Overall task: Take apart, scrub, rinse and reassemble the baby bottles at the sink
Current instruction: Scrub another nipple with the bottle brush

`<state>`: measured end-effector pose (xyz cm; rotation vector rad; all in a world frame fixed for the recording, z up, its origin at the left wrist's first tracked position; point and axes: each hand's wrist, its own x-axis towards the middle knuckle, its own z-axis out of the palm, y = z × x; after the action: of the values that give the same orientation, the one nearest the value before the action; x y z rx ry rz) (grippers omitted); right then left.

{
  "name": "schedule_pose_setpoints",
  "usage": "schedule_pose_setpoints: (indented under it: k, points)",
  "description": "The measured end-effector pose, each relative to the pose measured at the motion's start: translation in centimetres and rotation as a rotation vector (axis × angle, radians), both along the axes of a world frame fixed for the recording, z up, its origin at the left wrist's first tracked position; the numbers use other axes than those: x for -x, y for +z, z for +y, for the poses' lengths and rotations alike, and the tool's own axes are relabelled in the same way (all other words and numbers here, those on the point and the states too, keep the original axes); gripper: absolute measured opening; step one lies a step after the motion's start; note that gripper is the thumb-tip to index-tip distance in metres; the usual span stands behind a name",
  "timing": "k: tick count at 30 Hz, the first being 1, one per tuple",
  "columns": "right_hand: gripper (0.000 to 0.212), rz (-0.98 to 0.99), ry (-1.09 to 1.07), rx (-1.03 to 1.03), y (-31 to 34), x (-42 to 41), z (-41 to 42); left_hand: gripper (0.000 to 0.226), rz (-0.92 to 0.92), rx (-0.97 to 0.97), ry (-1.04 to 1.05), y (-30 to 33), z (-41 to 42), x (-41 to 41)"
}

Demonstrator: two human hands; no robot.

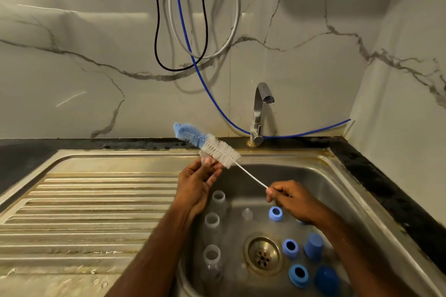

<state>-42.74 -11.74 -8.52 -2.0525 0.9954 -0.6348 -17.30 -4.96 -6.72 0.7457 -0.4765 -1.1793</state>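
Note:
My right hand [293, 200] grips the twisted wire handle of a bottle brush [210, 143] with white and blue bristles, held up over the sink's back left corner. My left hand [198, 181] pinches a small clear teat [205, 158] against the white bristles. Three clear bottle bodies stand along the basin's left side: one at the back [219, 202], one in the middle [212, 223], one at the front [212, 258]. Blue screw rings [275, 213] [290, 247] [299, 275] and blue caps [313, 246] [327, 277] lie on the right of the basin floor. Two clear teats [247, 214] [242, 271] sit near the drain.
The steel sink [342, 183] has a round drain [263, 254] in its middle and a ribbed drainboard [96, 207] to the left. A chrome tap [259, 113] stands behind the basin, with no water running. Black, grey and blue hoses [183, 31] hang on the marble wall.

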Motion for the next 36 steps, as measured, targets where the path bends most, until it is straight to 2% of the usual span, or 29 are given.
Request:
schedule_pose_setpoints:
  k: [3, 5, 7, 10, 11, 13, 17, 19, 23, 32, 33, 36]
  points:
    - [0.029, -0.012, 0.01, 0.003, 0.0, -0.9, 0.6, 0.029, -0.425, -0.02, -0.042, -0.9, 0.0, 1.2]
    - [0.029, -0.023, -0.022, 0.03, -0.1, -1.7, 0.9, 0.024, -0.566, 0.004, -0.077, -1.3, -0.4, 2.1]
    - [0.029, -0.06, -0.04, 0.015, 0.0, -1.7, 0.7, 0.025, -0.481, 0.01, -0.073, -0.8, -0.4, 2.3]
    - [0.029, -0.068, -0.004, -0.088, 0.8, 0.0, 0.5, 0.024, -0.195, 0.019, 0.009, 0.1, -0.2, 0.5]
    - [0.029, -0.041, 0.01, -0.109, 1.1, 0.6, 0.4, 0.023, -0.163, 0.02, 0.029, 0.1, -0.1, -0.3]
    - [0.029, -0.002, 0.026, -0.116, 1.2, 1.0, 0.6, 0.024, -0.271, 0.008, 0.013, -0.2, 0.0, -1.3]
    - [0.03, 0.015, 0.02, -0.01, 0.4, -1.1, 1.1, 0.019, -0.767, -0.026, -0.071, -0.8, 0.1, 1.4]
    - [0.029, 0.006, 0.006, 0.053, 0.3, -1.7, 1.1, 0.016, -0.861, -0.018, -0.076, -0.8, 0.1, 2.3]
    - [0.028, 0.061, -0.02, 0.099, 0.5, 0.6, -0.1, 0.016, -0.899, -0.072, 0.019, -1.0, 0.2, 1.3]
    - [0.026, 0.095, -0.014, 0.052, -0.2, 3.2, -1.6, 0.013, -0.77, -0.073, 0.068, -1.3, 0.2, -0.5]
    - [0.026, 0.102, -0.011, 0.047, 0.0, 3.0, -1.4, 0.014, -0.78, -0.065, 0.064, -1.3, 0.2, -0.3]
    - [0.026, 0.104, -0.029, 0.099, 0.2, 1.2, -0.2, 0.014, -0.96, -0.049, 0.04, -1.2, 0.3, 1.0]
